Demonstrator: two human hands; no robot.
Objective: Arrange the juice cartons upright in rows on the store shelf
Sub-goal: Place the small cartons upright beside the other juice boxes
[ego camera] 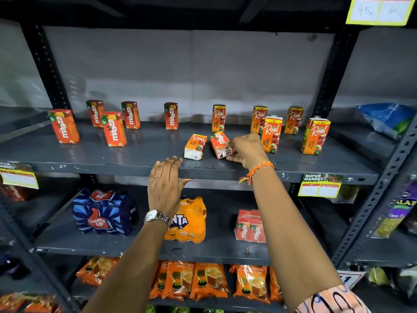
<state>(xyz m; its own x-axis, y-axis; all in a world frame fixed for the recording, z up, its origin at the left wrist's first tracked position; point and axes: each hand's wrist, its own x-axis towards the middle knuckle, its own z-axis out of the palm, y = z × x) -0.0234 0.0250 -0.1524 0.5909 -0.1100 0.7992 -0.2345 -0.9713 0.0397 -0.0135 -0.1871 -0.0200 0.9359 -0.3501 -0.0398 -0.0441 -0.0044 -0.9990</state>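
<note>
Head view: right hand [244,149] pinches the tipped carton [220,144] at its near end — light, stiff, probably slick; left hand [165,184] open on shelf [90,163] edge.

The left hand [164,188] wore a thin ring and a silver metal-link wristwatch with a white dial [155,216]. The right hand [247,150] carried an orange-yellow braided thread wristband [257,171] and a patterned pink sleeve [331,300].

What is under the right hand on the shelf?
The right hand grips the near end of a lying Maaza carton on the shelf. Its fingers cover that end's right side.
</note>
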